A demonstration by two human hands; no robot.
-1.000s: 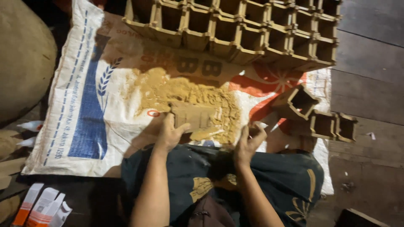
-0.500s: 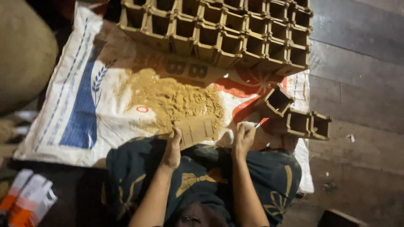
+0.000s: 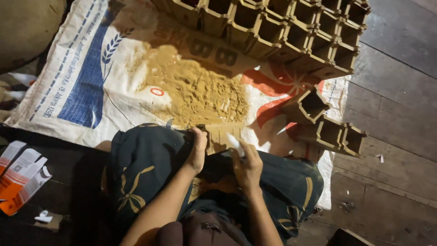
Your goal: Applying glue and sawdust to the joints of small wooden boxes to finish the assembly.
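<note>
I sit cross-legged in dark patterned cloth (image 3: 145,168). My left hand (image 3: 196,152) grips the left edge of a flat tan cardboard piece (image 3: 219,135) that rests on my lap at the edge of a sand pile. My right hand (image 3: 246,164) holds a small white strip (image 3: 235,142) against the right side of that cardboard piece. Tan sand (image 3: 195,91) is heaped on a white woven sack (image 3: 91,73) with blue and red print.
Several open square cardboard cells (image 3: 273,27) form a block at the top. Three loose cells (image 3: 330,125) lie to the right on the sack's edge. Orange and white flattened cartons (image 3: 20,177) lie at left. Dark wooden planks (image 3: 396,150) run along the right.
The view has shifted up and closer. Both hands drew back from the sand toward my lap, bringing the cardboard piece along, and my right hand now holds a white strip.
</note>
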